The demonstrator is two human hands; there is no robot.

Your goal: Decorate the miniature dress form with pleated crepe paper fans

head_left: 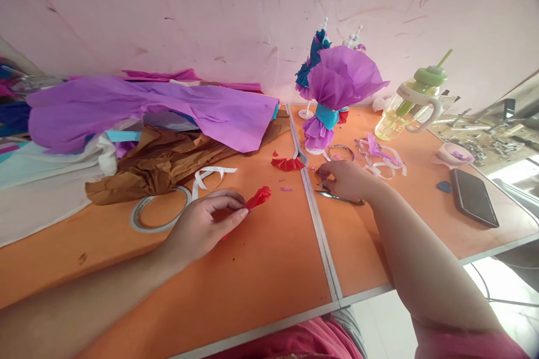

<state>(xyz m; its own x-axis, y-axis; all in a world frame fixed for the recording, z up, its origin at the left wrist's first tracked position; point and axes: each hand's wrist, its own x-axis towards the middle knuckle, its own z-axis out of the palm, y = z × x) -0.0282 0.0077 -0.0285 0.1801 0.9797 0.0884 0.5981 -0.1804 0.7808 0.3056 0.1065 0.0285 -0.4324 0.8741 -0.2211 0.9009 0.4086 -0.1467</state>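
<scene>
My left hand [206,224] is closed round a rolled piece of red crepe paper [259,197], whose frilled end sticks out to the right above the orange table [261,269]. My right hand [343,178] rests on the table with its fingers curled over the handles of metal scissors [339,197]; the blades lie flat, pointing right. What the fingertips pinch is hidden. A second red fringed paper piece [287,163] lies just left of that hand. Behind it stands a purple and blue paper bouquet [332,87].
Purple, brown and white paper sheets [147,123] are heaped at the left. A tape roll [160,208] and white ribbon strips [381,158] lie on the table. A green-lidded bottle [410,104], a small bowl [455,154] and a phone [474,196] sit at the right.
</scene>
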